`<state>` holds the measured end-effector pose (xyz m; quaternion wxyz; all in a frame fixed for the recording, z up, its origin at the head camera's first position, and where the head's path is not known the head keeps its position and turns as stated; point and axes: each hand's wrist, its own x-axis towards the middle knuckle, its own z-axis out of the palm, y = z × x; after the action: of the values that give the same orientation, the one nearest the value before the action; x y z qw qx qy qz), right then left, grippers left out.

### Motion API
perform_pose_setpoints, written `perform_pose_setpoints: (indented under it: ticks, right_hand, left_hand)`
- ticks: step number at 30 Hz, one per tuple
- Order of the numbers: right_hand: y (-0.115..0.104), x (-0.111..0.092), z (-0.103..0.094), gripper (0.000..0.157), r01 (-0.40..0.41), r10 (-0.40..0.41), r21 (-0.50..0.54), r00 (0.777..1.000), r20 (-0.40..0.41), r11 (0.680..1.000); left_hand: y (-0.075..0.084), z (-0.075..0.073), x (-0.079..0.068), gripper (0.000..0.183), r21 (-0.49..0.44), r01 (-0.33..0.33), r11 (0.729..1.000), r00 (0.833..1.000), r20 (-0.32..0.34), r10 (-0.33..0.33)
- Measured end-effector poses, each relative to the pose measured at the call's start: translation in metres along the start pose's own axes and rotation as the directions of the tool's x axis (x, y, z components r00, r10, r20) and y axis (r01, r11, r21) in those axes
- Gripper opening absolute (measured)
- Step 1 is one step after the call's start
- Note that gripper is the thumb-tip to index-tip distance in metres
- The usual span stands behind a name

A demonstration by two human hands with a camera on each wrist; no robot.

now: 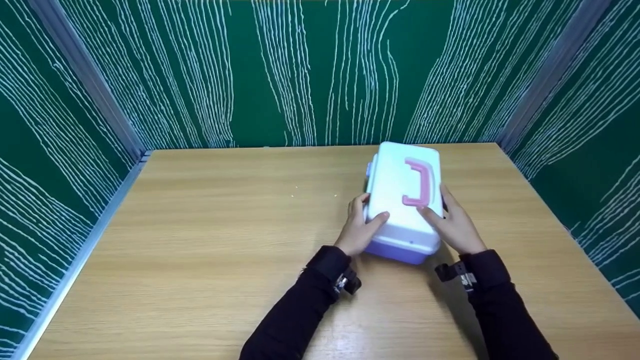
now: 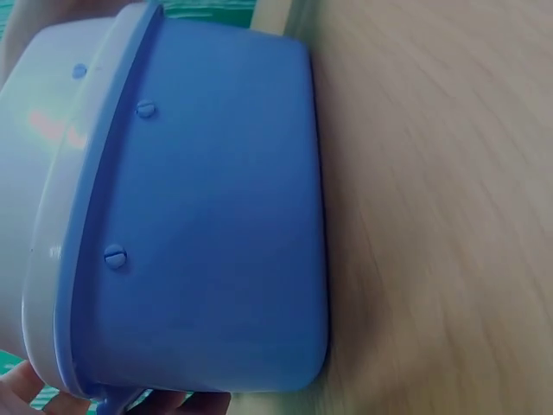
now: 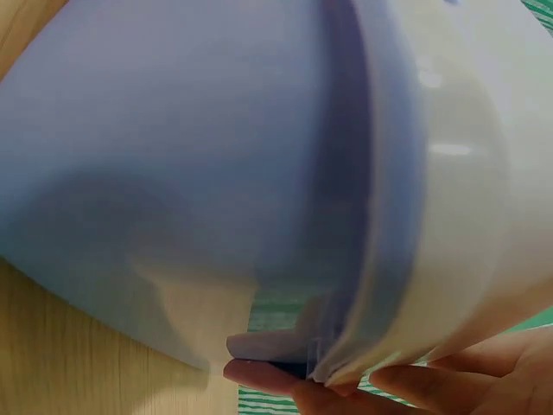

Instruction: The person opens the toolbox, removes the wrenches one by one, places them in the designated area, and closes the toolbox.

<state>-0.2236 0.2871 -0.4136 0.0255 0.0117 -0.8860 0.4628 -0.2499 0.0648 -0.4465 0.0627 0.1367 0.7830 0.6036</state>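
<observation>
A plastic storage box [image 1: 395, 210] with a white lid, a blue-purple base and a pink handle [image 1: 425, 185] lies to the right of the table's middle. My left hand [image 1: 357, 230] grips its left side, thumb on top of the lid. On the opposite side my right hand [image 1: 457, 227] holds the box, its thumb close to the handle's near end. Screw heads dot the blue base [image 2: 216, 207] in the left wrist view, where fingertips reach under the lid's rim. In the right wrist view fingers [image 3: 492, 380] lie along the lid's edge.
The wooden table [image 1: 210, 240] spreads out around the box. Some tiny pale bits [image 1: 335, 195] lie left of it. Green walls [image 1: 320, 75] with white streaks stand behind and at both sides, joined by metal posts [image 1: 545, 70].
</observation>
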Motion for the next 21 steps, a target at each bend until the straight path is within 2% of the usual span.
perform_pose_setpoints:
  ticks: [9, 21]
  right_hand:
    - [-0.013, 0.004, 0.02, 0.092, 0.021, -0.021, -0.009, 1.0, 0.023, 1.0]
    - [-0.028, 0.003, 0.051, 0.088, 0.085, -0.086, 0.022, 0.995, 0.052, 0.996]
  left_hand:
    - [-0.004, -0.025, -0.013, 0.075, 0.014, -0.011, 1.0, 1.0, -0.014, 0.011]
    - [-0.01, -0.064, -0.038, 0.078, 0.084, 0.001, 0.996, 1.0, 0.006, -0.001]
